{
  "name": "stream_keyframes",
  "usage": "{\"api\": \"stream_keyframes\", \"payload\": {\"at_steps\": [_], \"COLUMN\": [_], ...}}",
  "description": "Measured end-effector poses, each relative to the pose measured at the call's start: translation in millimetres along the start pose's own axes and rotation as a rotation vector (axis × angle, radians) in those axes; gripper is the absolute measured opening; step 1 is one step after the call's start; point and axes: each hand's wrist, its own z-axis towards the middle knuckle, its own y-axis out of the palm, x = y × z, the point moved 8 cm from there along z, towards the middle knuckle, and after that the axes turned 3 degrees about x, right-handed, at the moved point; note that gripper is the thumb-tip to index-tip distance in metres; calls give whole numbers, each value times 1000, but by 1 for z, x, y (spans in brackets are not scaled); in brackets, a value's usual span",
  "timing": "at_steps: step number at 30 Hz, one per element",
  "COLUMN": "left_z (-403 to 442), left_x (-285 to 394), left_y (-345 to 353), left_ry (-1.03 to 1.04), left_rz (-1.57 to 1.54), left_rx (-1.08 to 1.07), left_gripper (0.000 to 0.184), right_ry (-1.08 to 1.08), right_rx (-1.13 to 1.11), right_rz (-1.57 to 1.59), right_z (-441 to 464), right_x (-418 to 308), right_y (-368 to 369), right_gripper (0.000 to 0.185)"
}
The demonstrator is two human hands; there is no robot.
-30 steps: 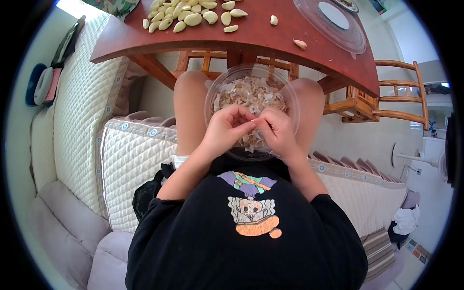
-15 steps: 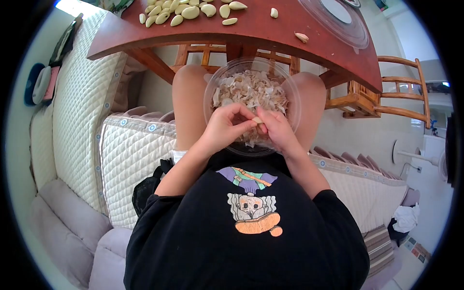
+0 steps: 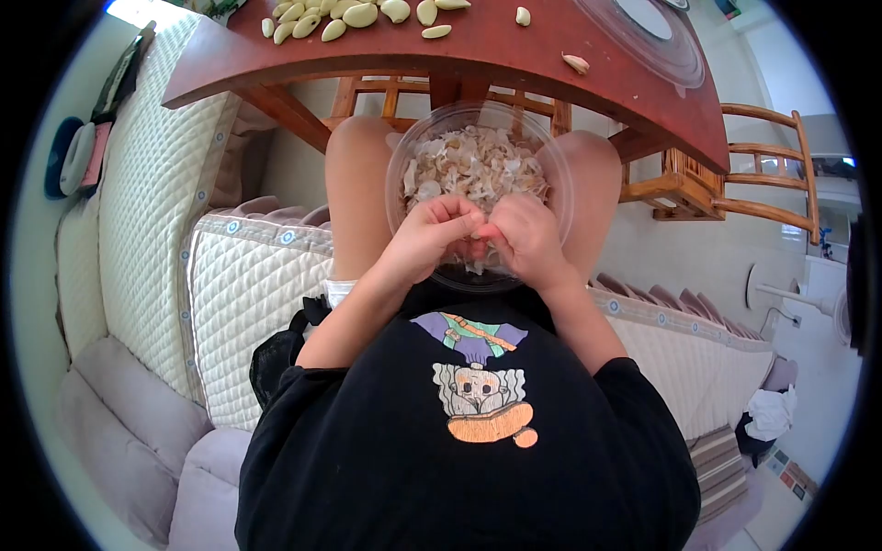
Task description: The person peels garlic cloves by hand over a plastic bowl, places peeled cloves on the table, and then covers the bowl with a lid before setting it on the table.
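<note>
A clear plastic bowl rests between the thighs, heaped with dry garlic skins. Over its near part, my left hand and my right hand meet at the fingertips. Both hands are closed in a pinch around a small garlic clove, which the fingers mostly hide. Several peeled garlic cloves lie on the red table ahead. Farther right on it are one pale clove and a pinkish unpeeled clove.
A clear round lid lies at the table's right end. The table edge is just beyond the bowl. A wooden chair stands to the right, and a quilted sofa is on the left.
The clove showed between the fingertips half a second ago and is now mostly covered. My right hand has turned, its fingers curling over. The view has shifted slightly, moving the table up.
</note>
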Motion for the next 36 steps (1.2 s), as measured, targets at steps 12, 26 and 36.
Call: {"api": "stream_keyframes", "payload": {"at_steps": [12,26,36], "left_z": [-1,-1,5], "left_x": [6,14,-3], "left_y": [1,-5,-12], "left_ry": [214,193,33], "left_rz": [64,84,-413], "left_rx": [23,72,44], "left_gripper": [11,13,10], "right_ry": [700,704,546], "right_rx": [138,59,82], "right_rz": [692,733,450], "right_z": [-35,-26,-18], "right_x": [41,41,34], "right_y": [25,22,11], "right_gripper": [31,24,11]}}
